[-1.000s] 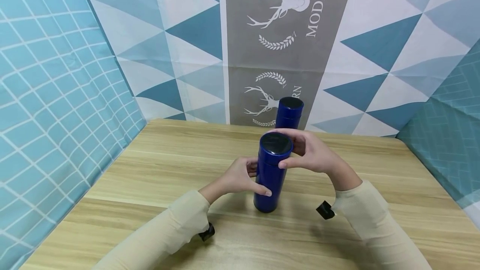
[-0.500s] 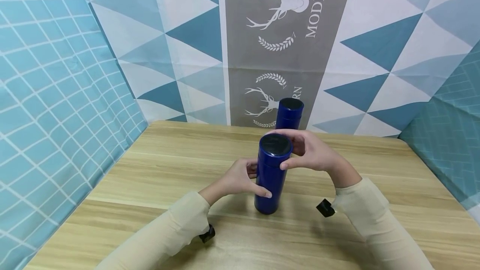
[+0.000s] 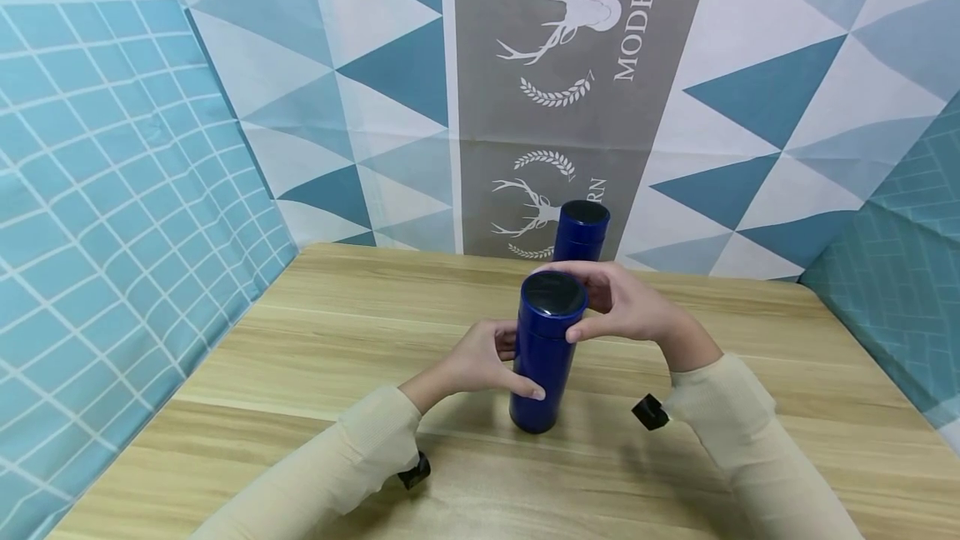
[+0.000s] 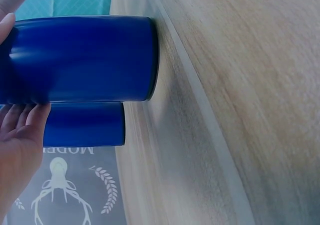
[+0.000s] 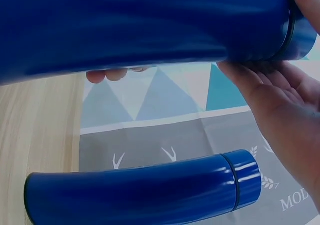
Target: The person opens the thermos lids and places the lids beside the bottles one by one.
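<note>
A glossy blue thermos flask (image 3: 542, 361) with a black-topped lid (image 3: 553, 293) stands upright near the middle of the wooden table. Low on its body, my left hand (image 3: 480, 357) grips it, thumb across the front and fingers round the far left side. My right hand (image 3: 618, 302) holds the top at the lid, thumb by the seam and fingers behind. Most of the right fingers are hidden in the head view, but the right wrist view shows that hand (image 5: 280, 95) curved round the lid end. The lid sits on the body.
Behind the right hand stands a second blue thermos flask (image 3: 581, 232), close to the patterned back cloth (image 3: 390, 90). Tile-print cloths hang at the left (image 3: 112, 190) and right sides. The wooden table (image 3: 360, 298) carries both flasks.
My right thumb has shifted slightly rightward round the lid seam. Both hands keep their hold on the near flask, and the far flask stays in place.
</note>
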{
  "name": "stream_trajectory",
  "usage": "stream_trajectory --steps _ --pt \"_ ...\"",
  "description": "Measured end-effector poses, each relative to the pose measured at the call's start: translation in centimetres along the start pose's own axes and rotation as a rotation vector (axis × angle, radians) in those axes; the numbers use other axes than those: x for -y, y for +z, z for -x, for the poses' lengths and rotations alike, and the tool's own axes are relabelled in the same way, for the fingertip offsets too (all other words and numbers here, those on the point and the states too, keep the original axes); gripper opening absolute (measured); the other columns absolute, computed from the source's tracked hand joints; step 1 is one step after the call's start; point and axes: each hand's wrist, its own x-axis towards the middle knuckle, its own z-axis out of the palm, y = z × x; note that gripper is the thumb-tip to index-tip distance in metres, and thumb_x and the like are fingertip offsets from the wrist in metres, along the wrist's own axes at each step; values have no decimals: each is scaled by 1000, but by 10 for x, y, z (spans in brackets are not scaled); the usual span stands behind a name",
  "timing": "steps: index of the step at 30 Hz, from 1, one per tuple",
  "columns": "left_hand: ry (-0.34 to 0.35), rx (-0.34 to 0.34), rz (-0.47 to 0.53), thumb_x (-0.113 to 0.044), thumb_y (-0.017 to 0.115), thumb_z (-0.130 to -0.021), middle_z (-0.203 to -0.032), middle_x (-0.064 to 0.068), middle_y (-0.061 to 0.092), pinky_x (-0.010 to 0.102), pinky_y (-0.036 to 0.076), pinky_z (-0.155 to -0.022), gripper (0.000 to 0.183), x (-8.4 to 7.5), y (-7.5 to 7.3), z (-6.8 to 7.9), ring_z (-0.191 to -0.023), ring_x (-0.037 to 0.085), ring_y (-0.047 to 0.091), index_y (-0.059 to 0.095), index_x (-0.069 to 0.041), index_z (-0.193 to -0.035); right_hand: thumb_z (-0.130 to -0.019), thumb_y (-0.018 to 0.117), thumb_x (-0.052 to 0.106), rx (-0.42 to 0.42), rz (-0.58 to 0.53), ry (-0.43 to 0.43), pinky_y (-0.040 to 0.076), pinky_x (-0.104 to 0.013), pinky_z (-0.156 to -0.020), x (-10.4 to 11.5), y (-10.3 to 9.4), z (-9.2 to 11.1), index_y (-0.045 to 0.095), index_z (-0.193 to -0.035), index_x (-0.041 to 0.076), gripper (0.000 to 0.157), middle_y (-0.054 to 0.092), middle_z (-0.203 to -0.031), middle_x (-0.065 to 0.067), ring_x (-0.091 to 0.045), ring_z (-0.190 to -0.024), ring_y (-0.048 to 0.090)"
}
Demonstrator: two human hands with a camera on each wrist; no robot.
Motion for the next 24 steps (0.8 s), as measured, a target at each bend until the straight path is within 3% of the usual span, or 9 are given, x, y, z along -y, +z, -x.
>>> stream_trajectory --steps 8,15,20,24 --pt "-4 0 -13 -7 86 -66 -118 11 70 26 54 -95 61 1 0 -2 -105 13 68 62 -5 -122 -83 72 3 36 -37 -55 51 -29 -102 -7 -5 0 36 -140 -10 68 59 -133 -6 -18 -119 61" --pt "-15 -1 -11 -8 86 -66 -119 11 70 27 54 -96 62 0 0 -1 -106 13 68 62 -6 -123 -84 69 -1 2 -3 -29 45 -33 -109 -6 3 4 31 -146 0 73 44 -145 -22 -35 -131 50" --pt "-15 -8 -15 -8 86 -66 -118 12 70 27 54 -96 61 0 0 -1 -106 15 68 62 -6 -122 -83 71 2 -86 22 -26 44 -28 -110 -4 12 9 28 -148 0 78 37 -152 -12 -25 -135 47" --pt "-10 -12 -16 -8 86 -66 -118 12 70 25 54 -95 61 0 -1 -1 -105 15 68 62 -6 -122 -81 74 4 -212 36 -3 47 -21 -104 -3 22 10 33 -145 -1 76 46 -146 -4 -10 -128 54"
